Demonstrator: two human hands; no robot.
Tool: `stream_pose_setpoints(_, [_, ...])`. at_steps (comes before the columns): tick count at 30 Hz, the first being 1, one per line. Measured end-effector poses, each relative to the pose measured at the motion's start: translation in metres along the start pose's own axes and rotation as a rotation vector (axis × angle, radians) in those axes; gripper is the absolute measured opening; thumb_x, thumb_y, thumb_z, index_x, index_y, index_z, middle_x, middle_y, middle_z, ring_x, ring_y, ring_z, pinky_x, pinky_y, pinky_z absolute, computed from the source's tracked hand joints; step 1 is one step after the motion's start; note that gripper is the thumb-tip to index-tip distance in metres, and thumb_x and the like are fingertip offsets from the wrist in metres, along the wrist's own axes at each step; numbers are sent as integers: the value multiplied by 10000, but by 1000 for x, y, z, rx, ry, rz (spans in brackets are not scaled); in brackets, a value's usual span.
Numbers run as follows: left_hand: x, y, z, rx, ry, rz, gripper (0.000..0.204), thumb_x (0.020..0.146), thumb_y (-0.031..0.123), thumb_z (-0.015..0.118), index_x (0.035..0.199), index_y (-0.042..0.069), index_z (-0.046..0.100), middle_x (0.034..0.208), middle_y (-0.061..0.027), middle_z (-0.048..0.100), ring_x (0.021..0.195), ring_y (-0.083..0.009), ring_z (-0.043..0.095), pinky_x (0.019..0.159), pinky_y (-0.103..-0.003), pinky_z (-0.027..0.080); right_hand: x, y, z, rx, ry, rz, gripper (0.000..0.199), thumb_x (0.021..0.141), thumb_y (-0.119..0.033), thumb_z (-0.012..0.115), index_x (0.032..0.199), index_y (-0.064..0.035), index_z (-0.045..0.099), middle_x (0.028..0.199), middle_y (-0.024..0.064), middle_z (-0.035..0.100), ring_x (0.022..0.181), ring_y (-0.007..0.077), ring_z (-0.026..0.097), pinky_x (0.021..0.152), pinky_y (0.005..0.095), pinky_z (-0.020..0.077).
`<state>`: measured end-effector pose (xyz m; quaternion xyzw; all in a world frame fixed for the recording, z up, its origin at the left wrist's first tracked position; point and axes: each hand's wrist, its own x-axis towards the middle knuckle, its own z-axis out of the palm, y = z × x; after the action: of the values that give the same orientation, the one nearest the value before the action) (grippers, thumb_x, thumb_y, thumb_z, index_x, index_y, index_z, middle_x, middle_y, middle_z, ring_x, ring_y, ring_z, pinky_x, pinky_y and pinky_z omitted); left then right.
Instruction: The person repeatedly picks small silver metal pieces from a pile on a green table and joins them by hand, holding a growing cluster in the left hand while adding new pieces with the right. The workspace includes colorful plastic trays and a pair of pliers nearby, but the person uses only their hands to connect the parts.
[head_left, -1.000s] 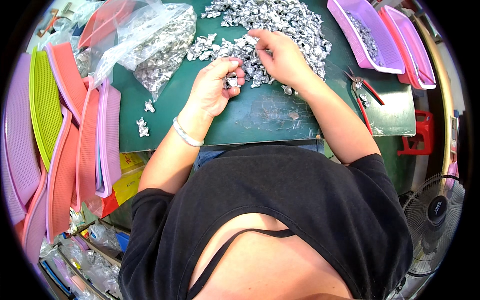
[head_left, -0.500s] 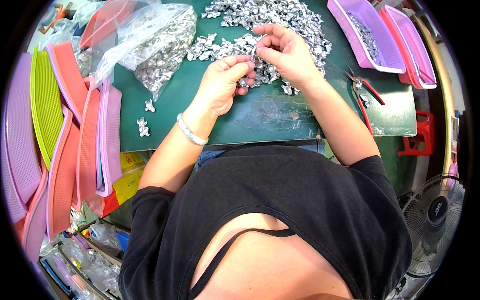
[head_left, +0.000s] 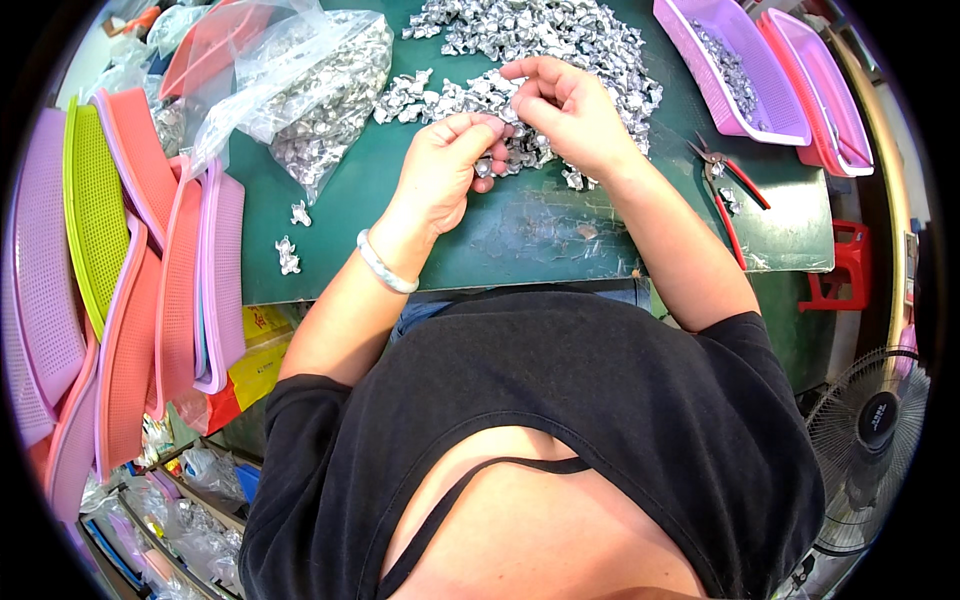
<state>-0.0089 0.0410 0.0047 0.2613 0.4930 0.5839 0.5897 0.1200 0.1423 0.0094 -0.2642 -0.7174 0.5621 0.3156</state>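
Note:
My left hand [head_left: 440, 170] is closed, thumb against the fingers, with a small silver metal casting [head_left: 484, 168] partly showing under its fingertips. Close by on the right, my right hand [head_left: 575, 118] is bent in a pinch, its thumb near the left thumb tip; what lies between its fingers is too small to make out. Both hands are above the near edge of a large heap of silver castings [head_left: 610, 50] on the green table [head_left: 400, 262]. Two loose castings, one of them a figure-like casting [head_left: 287, 255], lie left of my left forearm.
A clear plastic bag [head_left: 335, 95] full of castings stands left of the heap. Red-handled cutters [head_left: 740, 183] lie at the right. A purple basket [head_left: 745, 95] holds more castings. Stacked colored baskets [head_left: 135, 340] crowd the left; a red stool [head_left: 848, 268] and a fan [head_left: 870, 440] stand right.
My right hand has come slightly nearer to me, its fingers still bent. My left hand stays almost in the same place, holding the casting.

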Motion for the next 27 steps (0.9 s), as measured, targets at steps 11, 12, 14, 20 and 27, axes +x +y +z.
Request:
stream_pose_setpoints(11, [-2, 5, -8, -107, 3, -81, 147, 840, 181, 547, 830, 41, 589, 664, -11, 550, 564, -88, 514, 438, -188, 374, -3, 14, -2, -815, -161, -384, 339, 681, -79, 594, 1020, -89, 583, 830, 51, 604, 894, 249, 508, 806, 380, 355])
stream_pose_setpoints(12, [-2, 5, -9, -117, -2, -82, 146, 840, 180, 546, 831, 40, 587, 670, -13, 551, 568, -91, 517, 439, -190, 377, -3, 13, -3, -811, -168, -388, 337, 680, -75, 592, 1017, -91, 585, 827, 50, 605, 890, 249, 510, 805, 379, 357])
stream_pose_setpoints(14, [-2, 5, -10, -137, -5, -91, 151, 838, 179, 544, 830, 33, 584, 681, -23, 553, 574, -100, 521, 440, -196, 381, -2, 14, -3, -788, -166, -401, 338, 676, -65, 590, 1012, -94, 587, 823, 49, 606, 873, 249, 517, 796, 380, 366])
stream_pose_setpoints(20, [1, 4, -15, -237, -10, -102, 145, 824, 152, 525, 782, 17, 561, 714, -71, 568, 596, -145, 537, 450, -227, 404, -1, 14, -4, -610, -118, -366, 356, 683, -23, 597, 1034, -76, 574, 821, 58, 604, 791, 231, 557, 725, 345, 434])
stream_pose_setpoints(27, [2, 1, -26, -378, -54, -2, 99, 776, 121, 519, 766, 23, 524, 820, -162, 584, 671, -223, 562, 488, -269, 469, 1, 12, -5, -71, -98, -134, 362, 770, -2, 591, 1123, -38, 524, 881, 43, 587, 801, 95, 554, 718, 227, 451])
